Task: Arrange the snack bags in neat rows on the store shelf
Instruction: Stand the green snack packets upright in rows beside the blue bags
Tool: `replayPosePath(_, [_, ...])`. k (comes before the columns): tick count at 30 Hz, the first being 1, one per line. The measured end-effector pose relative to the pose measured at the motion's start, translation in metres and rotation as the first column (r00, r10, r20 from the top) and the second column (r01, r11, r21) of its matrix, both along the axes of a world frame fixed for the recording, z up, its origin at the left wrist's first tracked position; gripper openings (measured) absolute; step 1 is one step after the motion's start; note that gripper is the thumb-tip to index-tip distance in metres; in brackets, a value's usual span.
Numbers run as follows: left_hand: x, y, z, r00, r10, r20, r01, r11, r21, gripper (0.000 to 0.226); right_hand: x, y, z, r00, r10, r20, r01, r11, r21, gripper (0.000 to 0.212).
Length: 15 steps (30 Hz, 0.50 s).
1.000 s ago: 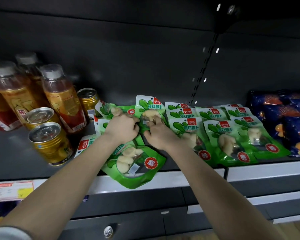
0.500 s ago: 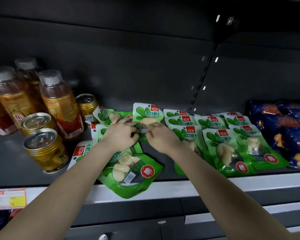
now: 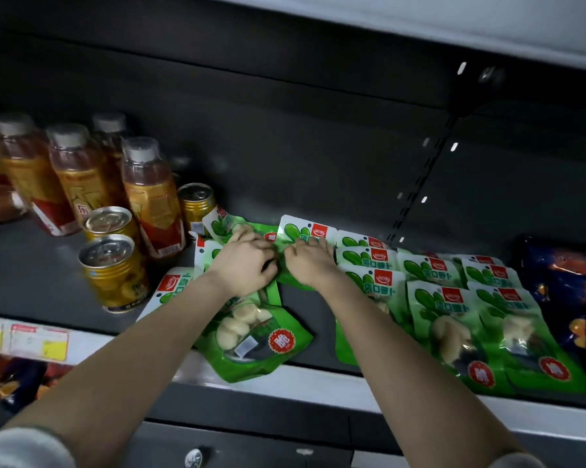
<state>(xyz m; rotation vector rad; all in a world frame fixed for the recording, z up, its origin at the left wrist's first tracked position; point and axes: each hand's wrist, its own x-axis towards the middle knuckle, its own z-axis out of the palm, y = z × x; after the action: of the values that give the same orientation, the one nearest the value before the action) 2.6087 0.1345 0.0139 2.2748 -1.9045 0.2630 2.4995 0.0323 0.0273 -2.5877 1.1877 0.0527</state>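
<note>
The left hand (image 3: 247, 265) and right hand (image 3: 310, 265) both pinched one green snack bag (image 3: 296, 233) far back on the shelf (image 3: 48, 265) — likely to square it with the neat rows (image 3: 453, 298) on its right.

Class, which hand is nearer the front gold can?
Left. The left hand grips a green bag to the right of the front gold can; the right hand holds the same bag farther right.

Left hand (image 3: 247, 265) and right hand (image 3: 308, 263) now higher on the green snack bag (image 3: 303, 233), window covered.
</note>
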Motion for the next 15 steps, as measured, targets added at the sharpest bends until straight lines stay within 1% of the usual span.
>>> replayPosePath(1, [0.001,0.001,0.002,0.999,0.003,0.046,-0.003,1.0,0.011,0.057,-0.005,0.004,0.002,0.994,0.017,0.109,-0.014,1.0,-0.025,0.049])
replayPosePath(3, [0.0,0.007,0.008,0.995,0.036,0.094,-0.037,0.999,0.006,0.051,-0.018,0.015,0.007,0.948,0.109,0.3,-0.079,0.991,-0.11,0.045])
replayPosePath(4, [0.0,0.01,0.01,0.994,0.05,0.098,-0.047,0.999,-0.027,0.05,-0.024,0.021,0.011,0.919,0.17,0.355,-0.127,0.982,-0.139,0.044])
replayPosePath(5, [0.0,0.015,0.012,0.995,0.063,0.074,-0.06,0.998,-0.035,0.051,-0.03,0.026,0.013,0.897,0.214,0.388,-0.174,0.975,-0.137,0.042])
replayPosePath(7, [0.0,0.027,0.015,0.996,0.086,0.001,-0.086,0.995,-0.049,0.06,-0.042,0.038,0.017,0.879,0.244,0.41,-0.232,0.969,-0.08,0.038])
replayPosePath(9, [0.005,0.038,0.015,0.993,0.116,-0.022,-0.118,0.988,-0.095,0.068,-0.051,0.048,0.021,0.902,0.243,0.357,-0.254,0.967,-0.017,0.036])
replayPosePath(10, [0.007,0.045,0.017,0.991,0.133,-0.029,-0.136,0.984,-0.115,0.069,-0.054,0.052,0.022,0.924,0.247,0.293,-0.269,0.962,0.038,0.041])
replayPosePath(11, [0.009,0.051,0.019,0.988,0.152,-0.037,-0.155,0.98,-0.128,0.067,-0.056,0.058,0.023,0.939,0.273,0.209,-0.295,0.952,0.085,0.053])
replayPosePath(13, [0.011,0.062,0.02,0.981,0.185,-0.063,-0.192,0.972,-0.136,0.049,-0.056,0.066,0.021,0.933,0.358,0.027,-0.358,0.924,0.132,0.08])
replayPosePath(14, [0.01,0.067,0.019,0.977,0.194,-0.093,-0.205,0.97,-0.133,0.039,-0.055,0.069,0.02,0.924,0.381,-0.027,-0.374,0.916,0.144,0.089])
replayPosePath(15, [0.008,0.073,0.016,0.97,0.203,-0.132,-0.219,0.968,-0.124,0.033,-0.053,0.07,0.018,0.92,0.389,-0.053,-0.377,0.913,0.158,0.094])
